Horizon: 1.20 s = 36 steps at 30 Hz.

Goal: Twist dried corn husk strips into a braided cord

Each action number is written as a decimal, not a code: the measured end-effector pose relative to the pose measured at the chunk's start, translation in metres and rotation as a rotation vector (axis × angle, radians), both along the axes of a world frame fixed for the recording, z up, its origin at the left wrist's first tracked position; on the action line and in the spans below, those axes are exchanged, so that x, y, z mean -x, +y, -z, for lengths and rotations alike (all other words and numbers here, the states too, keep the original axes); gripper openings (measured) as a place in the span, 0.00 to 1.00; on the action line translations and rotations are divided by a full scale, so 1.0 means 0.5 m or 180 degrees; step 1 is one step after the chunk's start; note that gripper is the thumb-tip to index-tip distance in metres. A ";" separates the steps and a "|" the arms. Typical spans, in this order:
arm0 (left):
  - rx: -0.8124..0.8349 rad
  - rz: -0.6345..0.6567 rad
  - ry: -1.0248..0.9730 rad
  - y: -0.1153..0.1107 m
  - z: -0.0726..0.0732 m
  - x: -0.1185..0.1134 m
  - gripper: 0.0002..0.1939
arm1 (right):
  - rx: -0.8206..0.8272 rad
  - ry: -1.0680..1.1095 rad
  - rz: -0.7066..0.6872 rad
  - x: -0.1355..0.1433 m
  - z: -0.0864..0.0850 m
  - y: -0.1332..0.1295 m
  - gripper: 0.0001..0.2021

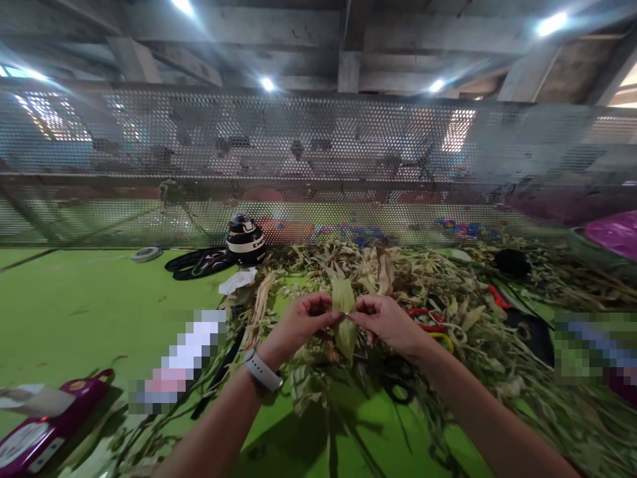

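Note:
A pale green corn husk (343, 295) is held upright in front of me, over the green table. My left hand (313, 315) pinches it from the left side, thumb and fingers closed. From the right, my right hand (381, 318) also pinches it with thumb and forefinger. The fingertips of both hands almost meet at the husk's middle, where a small shiny spot shows; I cannot make out what it is. Behind the hands lies a heap of dried husks (298, 259). Scissors with black handles (398, 385) rest on the table below my right hand.
Red-handled scissors (428, 320) lie among husks at right. A black bottle (246, 239) stands at the back, beside a black coiled item (199, 262) and a tape roll (146, 254). At front left is a purple device (54, 418). A perforated metal screen (318, 146) closes off the table's back.

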<state>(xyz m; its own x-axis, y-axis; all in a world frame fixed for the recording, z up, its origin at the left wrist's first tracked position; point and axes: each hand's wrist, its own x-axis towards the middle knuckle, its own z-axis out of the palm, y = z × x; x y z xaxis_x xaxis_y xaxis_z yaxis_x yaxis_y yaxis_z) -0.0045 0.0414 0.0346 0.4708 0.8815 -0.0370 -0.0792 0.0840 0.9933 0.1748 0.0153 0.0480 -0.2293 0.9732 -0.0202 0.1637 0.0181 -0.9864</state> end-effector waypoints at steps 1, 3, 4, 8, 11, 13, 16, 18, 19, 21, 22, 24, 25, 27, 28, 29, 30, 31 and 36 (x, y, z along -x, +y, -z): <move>-0.0012 0.0119 0.0047 0.000 0.000 0.001 0.11 | -0.0008 -0.0027 -0.0014 0.000 0.001 -0.001 0.10; -0.0071 0.0301 0.0144 -0.002 -0.002 0.001 0.09 | -0.0051 -0.0117 -0.0021 0.001 0.005 -0.002 0.08; -0.0104 0.0325 0.0180 -0.003 -0.003 0.001 0.08 | -0.0091 -0.0172 -0.0019 0.002 0.007 -0.002 0.08; -0.0209 0.0196 0.0274 -0.006 -0.008 0.000 0.08 | -0.0190 -0.0404 -0.0103 0.002 0.005 -0.005 0.06; -0.0276 0.0162 0.0381 -0.007 -0.013 -0.002 0.08 | -0.0182 -0.0729 -0.0219 0.001 -0.003 -0.007 0.06; -0.0316 0.0199 0.0447 -0.008 -0.016 -0.004 0.08 | -0.0195 -0.0918 -0.0276 -0.001 -0.006 -0.009 0.06; -0.0393 0.0212 0.0521 -0.009 -0.015 -0.007 0.08 | -0.0217 -0.1073 -0.0342 -0.003 -0.005 -0.011 0.07; -0.0495 0.0187 0.0593 -0.009 -0.012 -0.008 0.07 | -0.0323 -0.1237 -0.0348 -0.003 -0.001 -0.012 0.07; -0.0572 0.0164 0.0647 -0.009 -0.010 -0.008 0.07 | -0.0418 -0.1359 -0.0331 -0.003 0.001 -0.013 0.07; -0.0779 0.0097 0.0788 -0.010 -0.005 -0.008 0.05 | -0.0695 -0.1691 -0.0234 0.000 0.003 -0.013 0.06; -0.0896 0.0063 0.0864 -0.011 -0.004 -0.008 0.04 | -0.0852 -0.1883 -0.0163 0.002 0.003 -0.014 0.07; -0.1147 -0.0033 0.1022 -0.014 -0.002 -0.008 0.03 | -0.1154 -0.2286 -0.0035 0.007 0.002 -0.015 0.07; -0.1286 -0.0094 0.1110 -0.017 -0.001 -0.008 0.03 | -0.1295 -0.2472 0.0016 0.009 0.001 -0.016 0.07; -0.1551 -0.0249 0.1311 -0.022 -0.001 -0.010 0.05 | -0.1509 -0.2792 0.0076 0.015 0.002 -0.020 0.07; -0.1664 -0.0338 0.1431 -0.025 -0.001 -0.012 0.06 | -0.1583 -0.2932 0.0100 0.018 0.004 -0.022 0.07; -0.1757 -0.0419 0.1554 -0.028 0.000 -0.014 0.06 | -0.1635 -0.3058 0.0128 0.021 0.007 -0.024 0.06; -0.1824 -0.0478 0.1665 -0.030 0.000 -0.017 0.07 | -0.1665 -0.3169 0.0160 0.024 0.010 -0.027 0.06; -0.1876 -0.0516 0.1755 -0.032 -0.001 -0.019 0.07 | -0.1678 -0.3267 0.0184 0.027 0.013 -0.030 0.06; -0.2132 -0.0511 0.1964 -0.045 -0.008 -0.024 0.07 | -0.1754 -0.3649 0.0194 0.037 0.018 -0.045 0.07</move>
